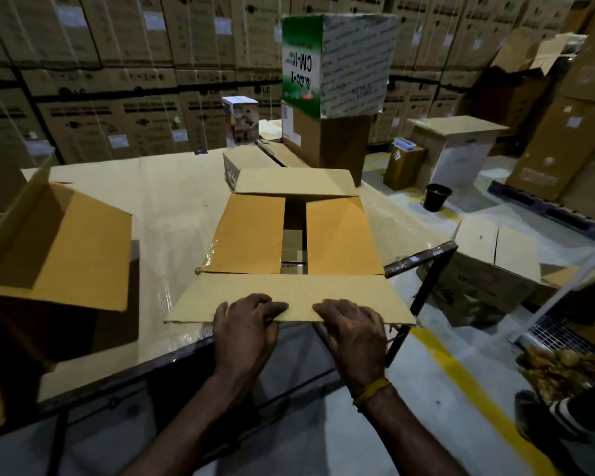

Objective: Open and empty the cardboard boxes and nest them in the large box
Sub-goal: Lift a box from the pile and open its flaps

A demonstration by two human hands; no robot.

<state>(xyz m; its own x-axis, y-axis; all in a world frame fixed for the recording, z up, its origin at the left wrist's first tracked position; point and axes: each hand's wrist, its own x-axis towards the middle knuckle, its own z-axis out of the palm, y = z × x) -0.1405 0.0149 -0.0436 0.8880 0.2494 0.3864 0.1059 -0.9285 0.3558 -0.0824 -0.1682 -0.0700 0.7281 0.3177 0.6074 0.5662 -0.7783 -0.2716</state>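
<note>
Both hands are gripping the near flap (289, 297) of the cardboard box (344, 235): the left hand (246, 324) and the right hand (352, 326) are lying side by side, fingers curled over the flap's near edge. That box is sitting upright near the table's (172, 201) right end, mouth facing up, its four flaps spread; the two side flaps are leaving a narrow gap running near to far. Its near flap is overhanging the table edge. One large box (59, 249) is lying at the left with flaps open, well apart across bare tabletop. Two smaller boxes (239, 120) are standing at the far edge.
</note>
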